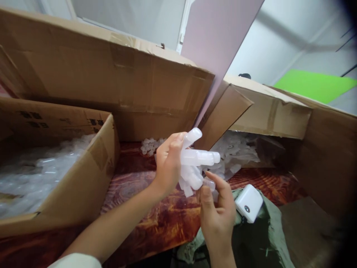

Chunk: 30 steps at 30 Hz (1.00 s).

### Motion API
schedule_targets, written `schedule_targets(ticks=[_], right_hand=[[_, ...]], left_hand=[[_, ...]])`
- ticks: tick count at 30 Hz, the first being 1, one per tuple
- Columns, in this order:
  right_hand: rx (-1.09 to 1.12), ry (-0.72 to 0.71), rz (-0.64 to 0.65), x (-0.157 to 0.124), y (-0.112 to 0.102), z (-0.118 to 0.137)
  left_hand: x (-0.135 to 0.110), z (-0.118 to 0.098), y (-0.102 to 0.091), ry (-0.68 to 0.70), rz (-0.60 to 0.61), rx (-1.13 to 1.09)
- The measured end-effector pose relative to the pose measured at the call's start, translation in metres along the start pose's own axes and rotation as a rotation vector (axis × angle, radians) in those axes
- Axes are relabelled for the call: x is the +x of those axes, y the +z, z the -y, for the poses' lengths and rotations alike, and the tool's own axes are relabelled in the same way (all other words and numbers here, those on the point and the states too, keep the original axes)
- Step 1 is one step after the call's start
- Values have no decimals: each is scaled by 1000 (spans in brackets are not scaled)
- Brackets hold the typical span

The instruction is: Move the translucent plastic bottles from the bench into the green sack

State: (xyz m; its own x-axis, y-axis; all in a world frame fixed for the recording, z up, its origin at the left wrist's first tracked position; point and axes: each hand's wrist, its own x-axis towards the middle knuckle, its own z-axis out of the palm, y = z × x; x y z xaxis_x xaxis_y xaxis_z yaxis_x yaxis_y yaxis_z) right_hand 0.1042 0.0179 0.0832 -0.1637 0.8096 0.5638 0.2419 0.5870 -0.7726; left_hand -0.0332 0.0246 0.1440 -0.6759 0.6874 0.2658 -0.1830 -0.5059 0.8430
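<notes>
So the left hand (170,160) has a whole bunch of milky bottles (192,158), held up over the table (173,219). Its fingers are closed round them, though most of the fingers are hidden behind the bunch. The bottles point different ways, a couple sticking out to the right.

Right hand (219,214) is just below and beside that, thumb and forefinger curled in narrow on a small clear cap (209,184). Can't really tell if the cap is touching the bottle next to it.

Over on the left there's an open carton (95,175) with a big heap of clear plastic pieces (47,175) inside, too blurry to make out singly. A little pile of small clear bits (150,146) sits on the table behind the left hand, and more see-through plastic (237,149) lies further right. Near the right hand, a white gadget (249,203) rests on some greenish cloth (272,214).
</notes>
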Motion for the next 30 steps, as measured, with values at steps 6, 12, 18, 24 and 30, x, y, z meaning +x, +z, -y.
schedule_targets(ticks=[6, 12, 18, 24, 30], right_hand=[[-238, -280, -104, -3, 4, 4], [-384, -413, -172, -5, 4, 2], [-351, -80, -49, -9, -5, -6], [-328, -123, -8, -9, -7, -8], [-366, -237, -124, -12, -1, -13]], left_hand=[[-6, 2, 4, -20, 32, -5], [-7, 9, 4, -290, 89, -51], [-12, 14, 5, -57, 120, 22], [-15, 20, 2, -61, 144, 113], [-16, 26, 3, -102, 132, 96]])
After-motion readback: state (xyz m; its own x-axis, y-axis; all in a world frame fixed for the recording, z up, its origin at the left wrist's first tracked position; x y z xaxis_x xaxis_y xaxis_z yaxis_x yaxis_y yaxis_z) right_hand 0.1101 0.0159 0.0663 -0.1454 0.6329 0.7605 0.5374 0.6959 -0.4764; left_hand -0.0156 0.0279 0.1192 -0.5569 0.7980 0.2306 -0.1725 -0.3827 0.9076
